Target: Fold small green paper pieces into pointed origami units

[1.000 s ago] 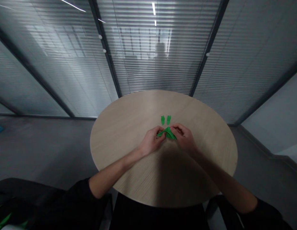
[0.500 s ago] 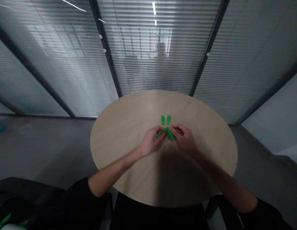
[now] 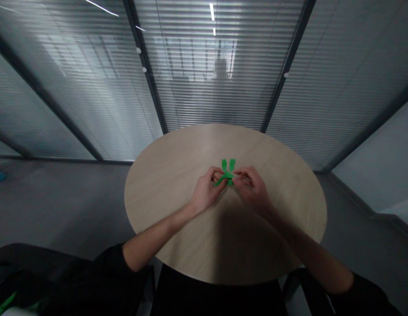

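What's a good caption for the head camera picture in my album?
A green piece between two hands over a pale table, two more green pieces just beyond.

An office, seemingly a meeting room: venetian blinds (image 3: 197, 103) line dark-framed glass partitions (image 3: 342, 79) across the top; a round wood-grain table (image 3: 171, 175) stands at centre.

No text, label, brand, number or sign could be read on anything in view.
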Demonstrator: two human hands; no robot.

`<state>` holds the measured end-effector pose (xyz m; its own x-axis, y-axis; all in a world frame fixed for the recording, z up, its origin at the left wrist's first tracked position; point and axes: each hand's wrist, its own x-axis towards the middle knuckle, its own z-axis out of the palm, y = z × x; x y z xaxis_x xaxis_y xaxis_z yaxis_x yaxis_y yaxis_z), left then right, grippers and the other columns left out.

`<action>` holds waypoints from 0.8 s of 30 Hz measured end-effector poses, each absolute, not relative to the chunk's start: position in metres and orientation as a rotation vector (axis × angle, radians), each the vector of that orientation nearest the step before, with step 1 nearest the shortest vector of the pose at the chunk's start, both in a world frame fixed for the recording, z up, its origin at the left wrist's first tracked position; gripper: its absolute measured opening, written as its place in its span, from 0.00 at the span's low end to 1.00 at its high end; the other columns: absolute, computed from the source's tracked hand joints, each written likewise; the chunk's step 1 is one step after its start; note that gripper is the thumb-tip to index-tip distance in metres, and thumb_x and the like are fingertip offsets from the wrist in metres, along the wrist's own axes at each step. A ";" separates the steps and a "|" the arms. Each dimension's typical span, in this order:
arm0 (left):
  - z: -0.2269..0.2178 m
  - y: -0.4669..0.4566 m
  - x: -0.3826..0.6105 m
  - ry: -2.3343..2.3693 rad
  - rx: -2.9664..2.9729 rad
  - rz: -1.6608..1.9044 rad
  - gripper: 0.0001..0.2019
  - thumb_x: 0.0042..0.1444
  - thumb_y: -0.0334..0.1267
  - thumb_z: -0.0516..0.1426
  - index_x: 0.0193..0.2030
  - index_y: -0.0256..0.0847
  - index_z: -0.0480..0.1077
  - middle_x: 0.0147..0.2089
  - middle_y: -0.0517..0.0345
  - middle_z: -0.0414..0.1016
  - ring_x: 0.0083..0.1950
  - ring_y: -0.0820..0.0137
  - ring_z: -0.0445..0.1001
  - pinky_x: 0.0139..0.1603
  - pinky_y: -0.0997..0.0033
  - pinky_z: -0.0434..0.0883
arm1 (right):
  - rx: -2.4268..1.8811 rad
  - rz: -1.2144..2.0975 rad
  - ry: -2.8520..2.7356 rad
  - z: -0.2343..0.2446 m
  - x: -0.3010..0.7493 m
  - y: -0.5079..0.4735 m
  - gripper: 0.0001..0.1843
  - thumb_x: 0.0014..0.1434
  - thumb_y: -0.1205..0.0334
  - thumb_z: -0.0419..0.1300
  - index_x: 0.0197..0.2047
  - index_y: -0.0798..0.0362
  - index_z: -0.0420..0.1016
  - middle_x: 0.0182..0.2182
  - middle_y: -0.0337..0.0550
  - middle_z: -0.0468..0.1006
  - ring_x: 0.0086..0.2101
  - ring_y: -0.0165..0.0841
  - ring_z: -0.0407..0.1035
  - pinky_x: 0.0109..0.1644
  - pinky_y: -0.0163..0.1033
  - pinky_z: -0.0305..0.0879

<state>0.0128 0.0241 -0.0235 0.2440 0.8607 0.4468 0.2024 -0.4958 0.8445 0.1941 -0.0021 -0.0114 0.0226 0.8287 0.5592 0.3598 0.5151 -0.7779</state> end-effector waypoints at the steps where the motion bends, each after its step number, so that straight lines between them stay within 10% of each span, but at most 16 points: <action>1: -0.024 0.025 0.013 0.959 1.850 1.283 0.08 0.64 0.39 0.61 0.47 0.42 0.69 0.31 0.64 0.71 0.32 0.73 0.71 0.33 0.74 0.68 | -1.034 0.416 -1.637 -0.011 0.195 -0.003 0.11 0.61 0.55 0.65 0.46 0.49 0.77 0.43 0.47 0.77 0.40 0.37 0.74 0.43 0.43 0.74; 24: -0.022 0.022 0.015 1.011 1.908 1.338 0.08 0.64 0.36 0.61 0.48 0.42 0.70 0.35 0.59 0.77 0.33 0.72 0.75 0.28 0.78 0.66 | -1.132 -0.090 -1.777 -0.014 0.197 -0.007 0.06 0.65 0.62 0.61 0.46 0.50 0.75 0.35 0.42 0.77 0.27 0.32 0.66 0.35 0.40 0.67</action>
<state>0.0148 0.0224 -0.0216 0.2048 0.8437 0.4963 0.2476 -0.5352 0.8076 0.1967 -0.0069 -0.0142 -0.0768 0.6474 0.7583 0.7208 0.5615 -0.4064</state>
